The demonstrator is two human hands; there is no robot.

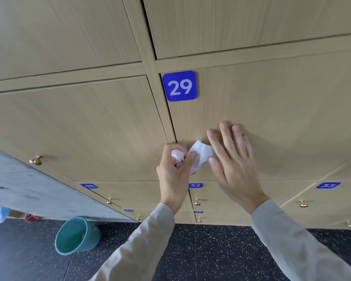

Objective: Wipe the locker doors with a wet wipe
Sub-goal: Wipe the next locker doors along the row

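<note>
A light wood locker door (272, 122) with a blue number plate 29 (179, 86) fills the middle and right of the head view. A crumpled white wet wipe (201, 157) hangs in front of its lower left corner. My left hand (175, 171) pinches one bunched end of the wipe between thumb and fingers. My right hand (233, 161) is spread flat with fingers apart, its thumb touching the wipe's other edge and its fingertips close to or on the door.
More locker doors with brass knobs (36, 160) lie to the left and below, numbered 31, 32 (195, 185) and 33. A teal bucket (75, 236) stands on the dark speckled floor at lower left, near a grey concrete wall (28, 189) and a plastic bag.
</note>
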